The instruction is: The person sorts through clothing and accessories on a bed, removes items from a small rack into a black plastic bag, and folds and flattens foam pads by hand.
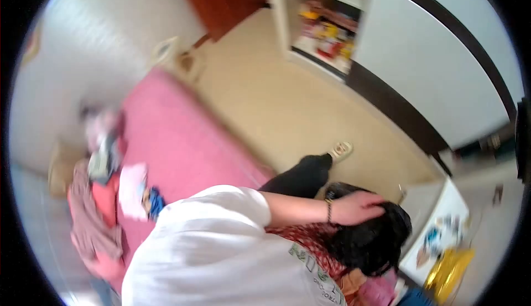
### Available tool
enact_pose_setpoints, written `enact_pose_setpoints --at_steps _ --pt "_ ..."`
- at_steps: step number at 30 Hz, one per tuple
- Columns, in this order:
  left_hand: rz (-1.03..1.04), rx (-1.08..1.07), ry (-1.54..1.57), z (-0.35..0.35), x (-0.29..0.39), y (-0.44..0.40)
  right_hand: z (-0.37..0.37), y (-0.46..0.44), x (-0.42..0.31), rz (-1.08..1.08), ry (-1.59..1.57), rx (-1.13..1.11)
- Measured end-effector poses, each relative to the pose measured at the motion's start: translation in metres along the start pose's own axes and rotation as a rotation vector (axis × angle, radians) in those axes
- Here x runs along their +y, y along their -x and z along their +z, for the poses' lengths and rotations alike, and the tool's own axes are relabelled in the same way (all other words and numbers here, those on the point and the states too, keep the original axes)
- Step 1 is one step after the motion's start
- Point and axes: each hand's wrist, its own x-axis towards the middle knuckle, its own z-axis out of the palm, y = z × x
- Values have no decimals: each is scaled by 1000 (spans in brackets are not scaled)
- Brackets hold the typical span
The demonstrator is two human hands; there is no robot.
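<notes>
My left hand [358,208] lies across the top of a head of dark hair [373,245], with its fingers stretched out over the hair. A dark beaded bracelet [329,211] circles that wrist. Below the forearm shows red patterned cloth [310,239], next to the hair. A leg in dark trousers [298,177] reaches out past the arm, ending in a light slipper [341,150]. My white T-shirt [221,250] fills the lower middle of the view. My right hand is out of sight.
A bed with a pink cover [182,129] stretches along the left, with heaped clothes [94,217] at its edge. A wardrobe [431,57] stands at upper right, its open shelf [326,35] holding colourful packages. At lower right are a white cabinet [442,195] and a shiny yellow bag [449,273].
</notes>
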Motion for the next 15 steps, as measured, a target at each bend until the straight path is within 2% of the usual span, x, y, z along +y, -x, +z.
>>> enact_pose_setpoints --at_steps 3,5,7,8,9,10,12,15 --pt "30 -4 91 -37 10 41 -28 -52 -36 -178 -112 34" --pt "80 91 147 -49 23 61 -38 -86 -74 -271 -217 14" --pt "102 121 109 -95 29 102 -17 -104 -128 -386 -306 -30" --pt "87 149 110 -114 31 117 -4 -110 -173 -674 -208 60" --pt "93 194 95 -131 35 133 16 -108 -215 -866 -167 102" --pt "103 228 90 -148 41 149 23 -93 -264 -915 -167 77" --pt "104 312 90 -177 61 169 22 -64 -345 -894 188 99" --pt "71 518 101 -220 69 220 69 -88 -384 -1112 -245 98"
